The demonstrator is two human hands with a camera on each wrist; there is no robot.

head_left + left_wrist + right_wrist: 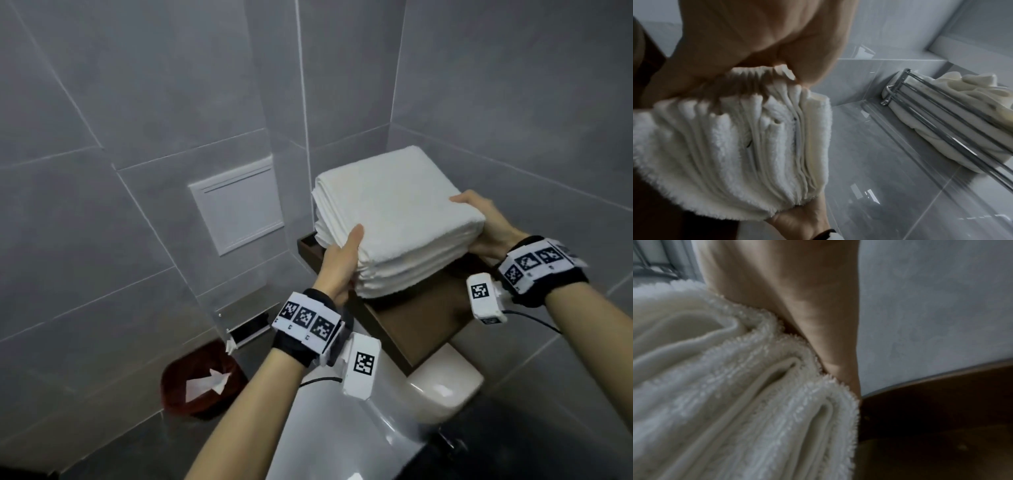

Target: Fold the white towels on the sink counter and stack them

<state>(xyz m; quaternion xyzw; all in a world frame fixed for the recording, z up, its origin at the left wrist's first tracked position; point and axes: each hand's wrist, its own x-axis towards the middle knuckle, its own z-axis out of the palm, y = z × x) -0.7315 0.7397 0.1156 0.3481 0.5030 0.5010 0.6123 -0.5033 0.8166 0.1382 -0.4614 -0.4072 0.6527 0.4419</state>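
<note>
White folded terry towels (pixel 397 219), stacked square: resting on the far left corner of the brown wooden surface (pixel 421 318), steadied as one block. Left hand (pixel 342 260) clasps the near-left side, thumb on top; right hand (pixel 486 226) clasps the right edge, stack between both grips, presumably for squaring or shifting.

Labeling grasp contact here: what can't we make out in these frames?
- Head: left hand and right hand fingers under the towel stack are hidden by it.
- Head: whether the stack rests on the brown shelf cannot be told.
- Right wrist: towel folds are blurred; fingertips are covered.
- Left wrist: towel count is unclear.
</note>
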